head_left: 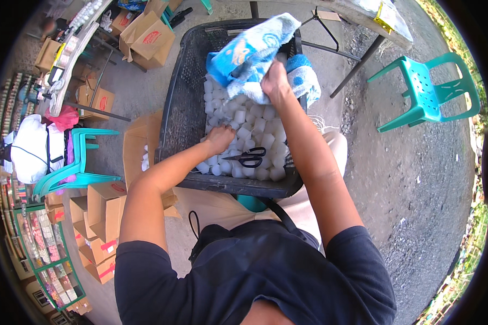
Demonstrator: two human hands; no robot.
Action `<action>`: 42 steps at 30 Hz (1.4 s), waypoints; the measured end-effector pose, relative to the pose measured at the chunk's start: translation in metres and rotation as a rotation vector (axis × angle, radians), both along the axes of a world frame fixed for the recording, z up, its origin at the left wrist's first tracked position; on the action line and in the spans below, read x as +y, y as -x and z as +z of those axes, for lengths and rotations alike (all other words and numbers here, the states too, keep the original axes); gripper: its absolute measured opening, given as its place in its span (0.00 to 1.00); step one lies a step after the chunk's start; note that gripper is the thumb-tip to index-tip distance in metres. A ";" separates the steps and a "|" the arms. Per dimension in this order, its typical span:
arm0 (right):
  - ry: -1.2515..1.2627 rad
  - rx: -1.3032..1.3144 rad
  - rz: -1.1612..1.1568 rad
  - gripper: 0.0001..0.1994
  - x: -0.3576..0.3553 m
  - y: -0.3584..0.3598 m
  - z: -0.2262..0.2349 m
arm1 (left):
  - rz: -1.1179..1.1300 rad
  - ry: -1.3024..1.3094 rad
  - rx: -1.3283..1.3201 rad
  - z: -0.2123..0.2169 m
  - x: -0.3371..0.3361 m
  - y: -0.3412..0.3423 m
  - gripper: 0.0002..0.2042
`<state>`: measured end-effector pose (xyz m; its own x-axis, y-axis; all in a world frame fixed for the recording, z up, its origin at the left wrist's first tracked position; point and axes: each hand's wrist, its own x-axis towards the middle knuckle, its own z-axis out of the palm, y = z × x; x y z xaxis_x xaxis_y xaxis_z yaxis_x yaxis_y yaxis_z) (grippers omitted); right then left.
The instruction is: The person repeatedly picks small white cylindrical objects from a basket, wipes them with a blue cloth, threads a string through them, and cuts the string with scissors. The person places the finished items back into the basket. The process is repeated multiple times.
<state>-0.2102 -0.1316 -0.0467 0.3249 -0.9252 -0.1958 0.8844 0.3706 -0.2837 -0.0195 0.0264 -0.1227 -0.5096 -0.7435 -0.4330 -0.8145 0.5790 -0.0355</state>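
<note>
At the far left of the frame a rack of small colourful packets curves along the edge, with a white bundle on a teal plastic chair above it. Just right of that, brown cardboard boxes with red marks stand stacked at lower left, and more brown boxes with red oval labels sit at upper left.

In the centre, a black plastic crate rests on the person's lap, full of small white cylindrical pieces. The left hand is curled down among them, closed around some, though what it grips is hidden. Black-handled scissors lie on the pieces just beside that hand. The pieces look light and loose, likely to roll, so best scooped several at a time.

The right hand, at upper centre, pinches a blue-and-white towel and lifts it off the pile. The towel is soft and limp; a bunched fold gives a good hold.

At upper right stands a second teal plastic chair on bare ground.
</note>
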 end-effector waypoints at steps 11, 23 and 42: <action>0.401 0.200 0.254 0.14 -0.007 0.000 -0.054 | 0.333 -0.132 0.228 0.037 -0.022 -0.017 0.18; 1.027 0.757 0.225 0.20 0.035 -0.045 -0.018 | 1.112 -0.486 1.733 0.114 -0.066 -0.006 0.24; 1.547 1.331 -0.326 0.19 0.048 -0.049 0.016 | 0.942 -0.567 2.049 0.141 -0.050 0.016 0.26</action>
